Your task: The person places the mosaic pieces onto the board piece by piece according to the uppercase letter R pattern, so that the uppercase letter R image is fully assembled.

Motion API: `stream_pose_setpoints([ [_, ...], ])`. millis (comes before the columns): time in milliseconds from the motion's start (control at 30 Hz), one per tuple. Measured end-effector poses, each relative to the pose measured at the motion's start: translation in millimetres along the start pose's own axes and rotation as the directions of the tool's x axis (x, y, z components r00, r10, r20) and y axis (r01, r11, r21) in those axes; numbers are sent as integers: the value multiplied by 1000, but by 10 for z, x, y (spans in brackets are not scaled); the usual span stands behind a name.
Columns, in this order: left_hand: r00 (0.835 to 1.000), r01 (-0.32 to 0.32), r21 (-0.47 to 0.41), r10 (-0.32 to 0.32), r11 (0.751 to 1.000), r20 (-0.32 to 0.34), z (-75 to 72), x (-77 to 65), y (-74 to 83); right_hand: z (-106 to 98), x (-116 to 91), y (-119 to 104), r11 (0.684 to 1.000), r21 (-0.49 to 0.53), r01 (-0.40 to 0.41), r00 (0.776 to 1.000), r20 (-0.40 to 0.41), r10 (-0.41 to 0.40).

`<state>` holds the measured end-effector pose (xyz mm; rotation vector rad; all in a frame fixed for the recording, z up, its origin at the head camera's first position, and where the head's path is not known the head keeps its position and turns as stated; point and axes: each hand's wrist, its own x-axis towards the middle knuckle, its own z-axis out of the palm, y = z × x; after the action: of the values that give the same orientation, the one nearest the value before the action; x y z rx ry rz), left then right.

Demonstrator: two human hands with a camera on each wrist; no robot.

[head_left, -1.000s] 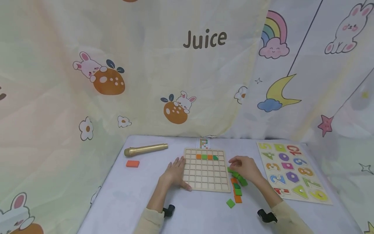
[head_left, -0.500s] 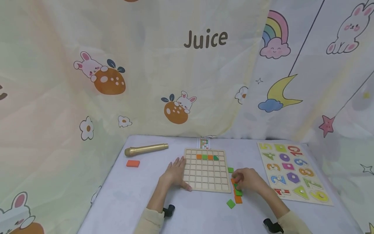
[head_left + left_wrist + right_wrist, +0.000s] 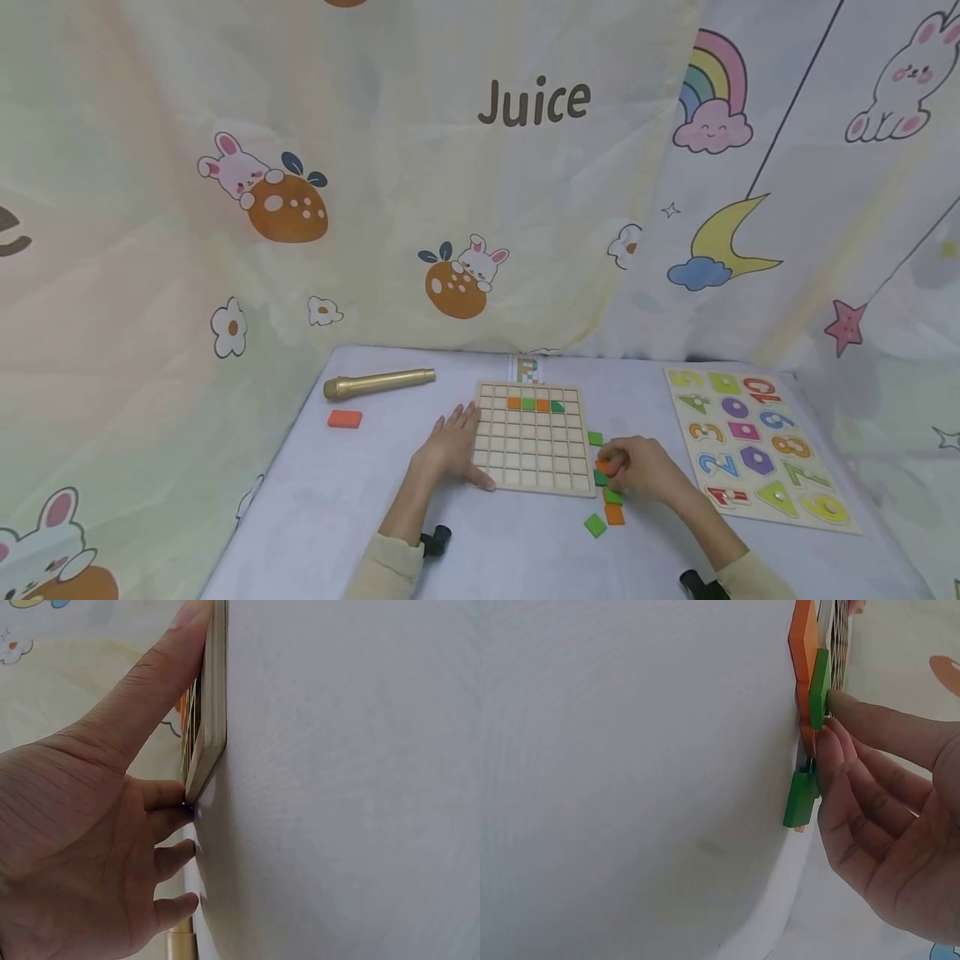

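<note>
A square wooden grid board (image 3: 536, 454) lies on the table, with a short row of orange and green tiles (image 3: 536, 405) set near its far side. My left hand (image 3: 450, 450) rests with spread fingers against the board's left side, the thumb (image 3: 154, 682) along its near edge. Right of the board, my right hand (image 3: 643, 468) pinches an orange tile (image 3: 603, 466) between thumb and fingertips. Close under these fingers lie a dark green tile (image 3: 600, 478) and a light green tile (image 3: 612, 497). The right wrist view shows a green block (image 3: 801, 799) beside the fingers.
Loose near the right hand are an orange tile (image 3: 615, 515) and two green tiles (image 3: 596, 525). A number puzzle board (image 3: 757, 450) lies at the right. A gold microphone (image 3: 378, 383) and red-orange block (image 3: 345, 419) lie at the left. Behind the grid stands a patterned card (image 3: 527, 369).
My right hand has come nearer along the loose tiles and now has an orange tile at its fingertips. The dark green tile has shifted slightly left. My left hand stays on the board.
</note>
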<state>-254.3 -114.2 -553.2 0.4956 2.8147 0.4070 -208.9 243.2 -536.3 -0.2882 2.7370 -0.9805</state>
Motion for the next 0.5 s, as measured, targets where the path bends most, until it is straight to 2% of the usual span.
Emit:
stream_pose_setpoints([
  [267, 1000, 8, 8, -9, 1000, 8, 5, -12, 16, 20, -42, 15, 999, -36, 8, 1000, -27, -9],
  [500, 1000, 4, 16, -4, 1000, 5, -6, 1, 7, 42, -92, -34, 996, -68, -48, 999, -23, 47],
])
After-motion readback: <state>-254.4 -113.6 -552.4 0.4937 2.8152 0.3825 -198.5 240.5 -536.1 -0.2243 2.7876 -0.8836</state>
